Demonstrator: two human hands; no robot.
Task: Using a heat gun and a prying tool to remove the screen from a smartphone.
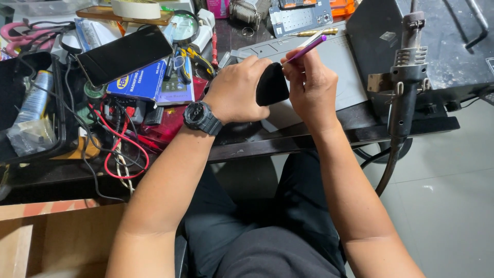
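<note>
The left hand (237, 88), which wears a dark wristwatch (201, 118), is curled around a small black object (271, 85) with a rounded outline, and holds it just above the grey work mat (339, 72) near the front edge of the dark workbench (288, 141). The fingers are pressed on the far side of the object and the thumb is on the near side, so the hand is closed on it. The right hand (307, 85) is just beside, touching the same object at its right edge, and it pinches a thin purple tool (306, 49) between the thumb and the first fingers; the tool points up and to the right, away from the person. What exactly the black object is, I cannot tell, because the hands cover most of it. I judge that it is light and rather stiff, probably a small shell or cover of plastic, and that its smooth surface may slip a little, so it is better to hold it by the edges, as the left hand does now. The purple tool looks thin and light, and I think it can bend if it is pushed hard. On the left of the bench lie a black phone (125, 54), a blue box (146, 82) and a tangle of red and black wires (121, 149). At the right a hot-air handle (406, 67) stands in its holder.
</note>
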